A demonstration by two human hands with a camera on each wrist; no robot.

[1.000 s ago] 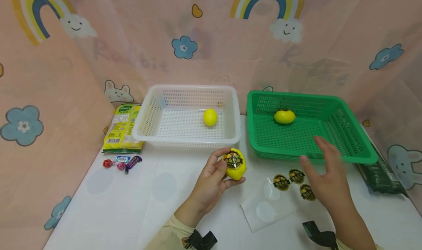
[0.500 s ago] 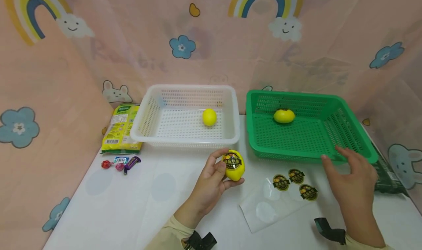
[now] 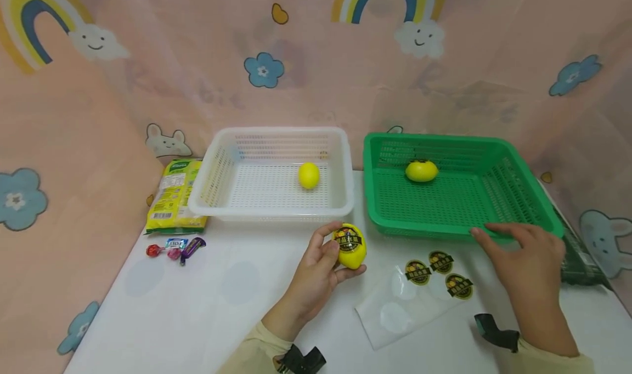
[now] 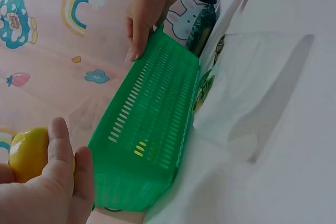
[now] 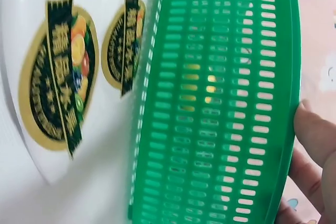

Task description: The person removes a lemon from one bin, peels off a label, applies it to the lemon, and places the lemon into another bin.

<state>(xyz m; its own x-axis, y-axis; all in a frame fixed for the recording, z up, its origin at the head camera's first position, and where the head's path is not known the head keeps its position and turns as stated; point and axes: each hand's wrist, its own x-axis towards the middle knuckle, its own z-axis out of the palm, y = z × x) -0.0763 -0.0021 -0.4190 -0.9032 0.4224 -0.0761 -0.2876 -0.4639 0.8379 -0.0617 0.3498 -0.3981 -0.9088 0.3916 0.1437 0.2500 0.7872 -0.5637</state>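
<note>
A: Report container contents.

B: The white basket [image 3: 270, 171] stands on the bench [image 3: 207, 308] at centre rear and holds one plain yellow lemon [image 3: 309, 175], right of the basket's middle. The green basket [image 3: 456, 185] stands just to its right, with a narrow gap between them, and holds one yellow fruit with a dark top [image 3: 421, 171], near its far left corner.

A: Left hand status?

B: The left hand [image 3: 316, 270] is in front of the gap between the baskets, above the bench. Its fingers and thumb are curled round a labelled lemon [image 3: 349, 246]; the round dark label faces up toward the head camera.

A: Right hand status?

B: The right hand [image 3: 528, 259] is at the near right rim of the green basket. Its fingers [image 5: 315, 140] lie nearly straight on the rim, the thumb extended toward the left. It encloses nothing.

A: Other items on the bench?

B: A clear backing sheet [image 3: 395, 308] lies near the front edge of the green basket, carrying three round labels [image 3: 439, 270]. A yellow-green packet [image 3: 173, 196] lies against the left wall of the white basket, with wrapped candies [image 3: 175, 248] in front of it. A dark green packet [image 3: 580, 259] lies right of the green basket.
</note>
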